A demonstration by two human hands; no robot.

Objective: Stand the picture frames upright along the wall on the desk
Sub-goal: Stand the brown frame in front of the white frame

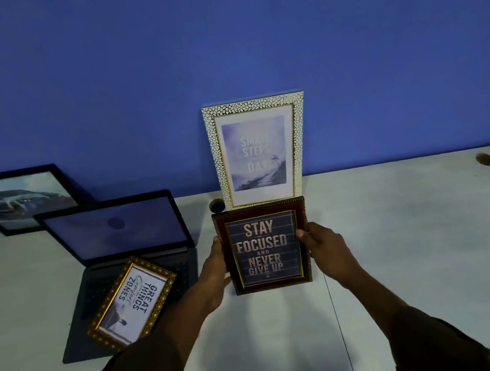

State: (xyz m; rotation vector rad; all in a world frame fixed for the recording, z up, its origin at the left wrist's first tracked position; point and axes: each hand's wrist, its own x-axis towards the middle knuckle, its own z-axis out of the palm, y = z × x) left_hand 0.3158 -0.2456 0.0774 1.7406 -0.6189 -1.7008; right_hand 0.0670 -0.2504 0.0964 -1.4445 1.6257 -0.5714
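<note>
Both sleeves enter from the bottom edge. Four frames are in view. Left hand (213, 275) and right hand (327, 249) close their fingers (301, 234) on the side edges of the brown frame (264, 246), centre. White frame (257, 149) leans on the wall behind it. Gold frame (131, 303) lies on one laptop (119, 233), lower left; black frame (18, 199) leans far left on the worktop (416, 240).

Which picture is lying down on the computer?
The gold frame reading "Great Things". It lies flat on the laptop keyboard; the others stand at the wall or are held.
</note>
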